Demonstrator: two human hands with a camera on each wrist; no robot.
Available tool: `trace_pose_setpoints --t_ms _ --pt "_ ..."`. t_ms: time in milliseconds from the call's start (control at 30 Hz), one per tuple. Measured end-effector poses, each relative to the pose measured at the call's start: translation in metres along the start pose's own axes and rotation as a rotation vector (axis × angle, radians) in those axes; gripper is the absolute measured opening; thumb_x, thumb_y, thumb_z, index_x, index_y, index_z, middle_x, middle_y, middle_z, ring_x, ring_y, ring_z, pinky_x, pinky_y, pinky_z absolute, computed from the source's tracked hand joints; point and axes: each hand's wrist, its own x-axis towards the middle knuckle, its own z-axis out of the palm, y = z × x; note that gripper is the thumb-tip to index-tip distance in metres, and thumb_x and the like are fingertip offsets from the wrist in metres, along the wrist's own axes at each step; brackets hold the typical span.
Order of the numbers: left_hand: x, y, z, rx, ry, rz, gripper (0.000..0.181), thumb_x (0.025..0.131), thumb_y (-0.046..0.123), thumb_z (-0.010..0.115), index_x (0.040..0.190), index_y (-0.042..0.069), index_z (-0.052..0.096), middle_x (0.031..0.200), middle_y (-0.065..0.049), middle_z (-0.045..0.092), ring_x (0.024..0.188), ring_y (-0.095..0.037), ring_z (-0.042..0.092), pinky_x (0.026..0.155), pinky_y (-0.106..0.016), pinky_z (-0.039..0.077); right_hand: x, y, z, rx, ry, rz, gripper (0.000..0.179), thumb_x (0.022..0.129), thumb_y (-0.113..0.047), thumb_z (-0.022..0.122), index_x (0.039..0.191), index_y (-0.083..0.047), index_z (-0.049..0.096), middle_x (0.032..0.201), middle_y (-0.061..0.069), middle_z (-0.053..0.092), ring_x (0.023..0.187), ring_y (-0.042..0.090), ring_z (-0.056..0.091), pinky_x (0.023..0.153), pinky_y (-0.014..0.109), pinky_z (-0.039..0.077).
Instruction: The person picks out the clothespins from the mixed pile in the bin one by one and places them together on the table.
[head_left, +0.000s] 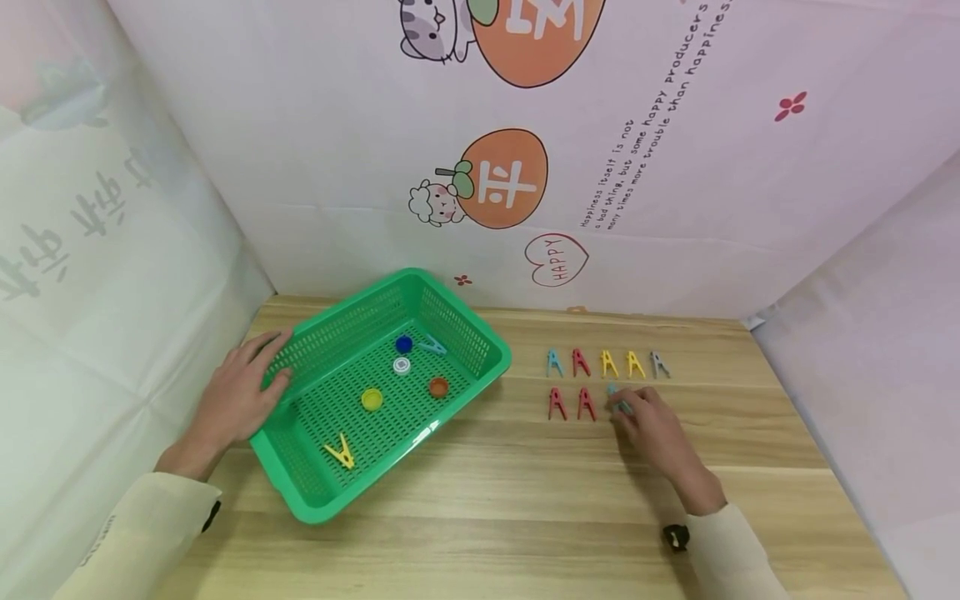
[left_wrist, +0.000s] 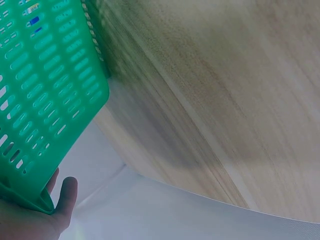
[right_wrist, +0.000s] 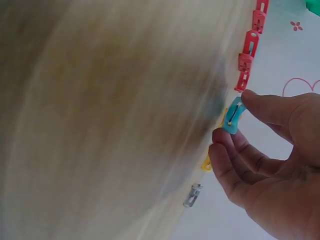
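My right hand (head_left: 658, 429) pinches a light blue clothespin (right_wrist: 233, 115) between thumb and fingertips, at the right end of a row with two red clothespins (head_left: 557, 403). Behind that row stands another: a blue clothespin (head_left: 554, 362), a red one (head_left: 581, 362), two yellow ones (head_left: 609, 363) and a grey one (head_left: 659, 364). On the left, my left hand (head_left: 238, 390) holds the rim of a green plastic basket (head_left: 408, 279). Inside lie a yellow clothespin (head_left: 341, 452), a blue clothespin (head_left: 432, 345) and several bottle caps, among them a yellow cap (head_left: 372, 399) and an orange cap (head_left: 438, 387).
The wooden table (head_left: 525, 500) meets a printed white cloth wall (head_left: 337, 167) at the back, with more cloth on both sides. A dark wrist strap (head_left: 676, 537) shows by the right sleeve.
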Motion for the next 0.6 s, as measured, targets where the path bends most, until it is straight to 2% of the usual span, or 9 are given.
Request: trace_pose_setpoints --t_ms 167,400,600 --pt "0.0002 -0.0004 0.0002 0.001 -0.001 0.003 0.06 0.112 0.021 0.056 0.167 0.003 0.04 0.164 -0.03 0.043 0.142 -0.057 0.044 0.107 -0.078 0.041 0.0005 0.0019 0.0027 0.002 -0.015 0.032 0.015 0.101 -0.002 0.075 0.116 -0.002 0.075 0.114 0.028 0.065 0.099 0.04 0.068 0.078 0.055 0.063" --pt "-0.0001 -0.0003 0.0 -0.002 -0.001 0.009 0.06 0.112 0.021 0.056 0.167 0.003 0.04 0.164 -0.03 0.043 0.141 -0.058 0.044 0.108 -0.077 0.04 0.001 0.0015 0.0073 -0.013 0.031 0.003 0.016 0.099 -0.002 0.078 0.114 -0.001 0.074 0.114 0.029 0.065 0.101 0.044 0.069 0.081 0.06 0.064" --pt "-0.0002 0.0004 -0.0009 -0.002 0.0 0.01 0.06 0.111 0.02 0.056 0.166 0.002 0.041 0.163 -0.031 0.043 0.141 -0.058 0.044 0.107 -0.078 0.041 -0.0001 -0.0047 0.0058 -0.019 0.018 0.017 0.017 0.099 -0.001 0.077 0.116 0.0 0.073 0.115 0.031 0.066 0.103 0.046 0.069 0.084 0.063 0.063"
